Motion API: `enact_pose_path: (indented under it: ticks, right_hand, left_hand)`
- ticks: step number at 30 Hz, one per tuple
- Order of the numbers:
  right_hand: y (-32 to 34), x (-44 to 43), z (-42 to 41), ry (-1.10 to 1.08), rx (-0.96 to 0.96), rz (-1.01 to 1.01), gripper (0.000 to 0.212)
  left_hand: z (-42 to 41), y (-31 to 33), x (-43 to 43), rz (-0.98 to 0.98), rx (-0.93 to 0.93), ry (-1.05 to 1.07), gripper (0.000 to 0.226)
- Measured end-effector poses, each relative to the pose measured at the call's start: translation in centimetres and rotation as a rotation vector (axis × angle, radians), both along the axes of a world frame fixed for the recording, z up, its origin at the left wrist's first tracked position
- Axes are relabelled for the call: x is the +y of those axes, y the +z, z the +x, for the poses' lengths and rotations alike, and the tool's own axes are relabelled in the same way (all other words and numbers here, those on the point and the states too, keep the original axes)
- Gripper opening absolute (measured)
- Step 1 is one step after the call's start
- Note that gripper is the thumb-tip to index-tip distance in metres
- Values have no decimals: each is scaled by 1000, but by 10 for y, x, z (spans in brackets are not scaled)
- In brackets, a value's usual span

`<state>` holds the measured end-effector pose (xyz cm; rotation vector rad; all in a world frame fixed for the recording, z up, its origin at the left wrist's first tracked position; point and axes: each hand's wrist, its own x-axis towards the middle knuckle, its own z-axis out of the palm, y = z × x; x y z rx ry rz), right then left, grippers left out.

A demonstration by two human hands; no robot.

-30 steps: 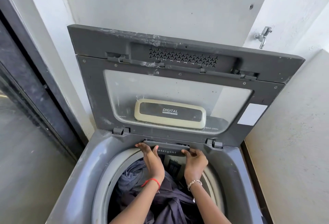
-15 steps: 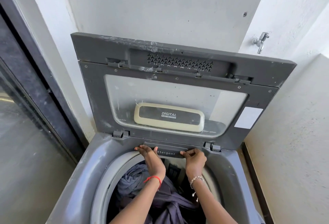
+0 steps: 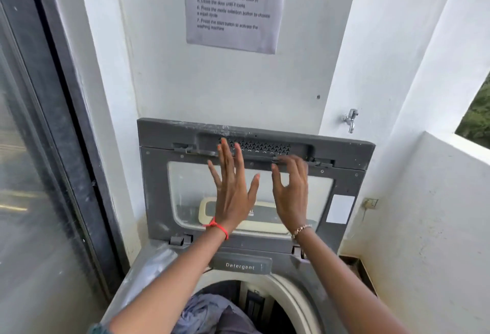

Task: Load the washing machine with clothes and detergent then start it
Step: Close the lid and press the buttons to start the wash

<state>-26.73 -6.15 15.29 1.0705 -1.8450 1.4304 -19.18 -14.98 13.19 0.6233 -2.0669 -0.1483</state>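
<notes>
The grey top-loading washing machine [image 3: 148, 267] stands with its lid [image 3: 352, 182] raised upright against the wall. Dark grey and bluish clothes [image 3: 212, 312] lie in the drum. The detergent drawer [image 3: 240, 265], labelled "Detergent", sits flush at the back rim. My left hand [image 3: 232, 190], with a red thread at the wrist, is raised before the lid's window, fingers straight and spread. My right hand [image 3: 291, 193], with a bracelet, is beside it, fingers loosely bent near the lid's upper bar. Neither hand holds anything.
A printed instruction sheet [image 3: 233, 5] is taped on the wall above. A tap [image 3: 350, 119] sticks out of the wall at the right. A dark-framed glass door [image 3: 39, 174] runs along the left, and a low white wall [image 3: 437, 214] stands on the right.
Both hands have left the detergent drawer at the drum's back rim and risen in front of the lid. My head has tilted up, bringing the instruction sheet into view.
</notes>
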Motion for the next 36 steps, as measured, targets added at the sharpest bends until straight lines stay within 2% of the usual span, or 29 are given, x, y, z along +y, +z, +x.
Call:
enact_pose_path:
  ticks: [2, 4, 7, 9, 13, 26, 33, 36]
  right_hand:
    - [31, -6, -10, -37, 121, 93, 33]
    - [54, -9, -19, -18, 128, 266, 47]
    - [65, -11, -33, -30, 122, 523, 52]
    - [63, -10, -35, -68, 147, 625, 50]
    - [65, -7, -29, -94, 140, 603, 46]
    - [57, 29, 12, -117, 148, 542, 42]
    - [49, 80, 51, -129, 280, 473, 31]
    - [41, 107, 70, -87, 280, 539, 29]
  left_hand:
    - [-4, 34, -10, -117, -46, 48, 76]
    - [-8, 60, -21, -191, -133, 95, 76]
    - [-11, 72, -34, -233, -301, 111, 71]
    - [-10, 68, -37, -178, -370, 66, 67]
    - [-4, 67, -31, -115, -345, 23, 58]
    - [36, 58, 1, -207, -248, 32, 46]
    - [83, 54, 35, -373, -213, 74, 43]
    - [113, 45, 53, -413, -257, 35, 39]
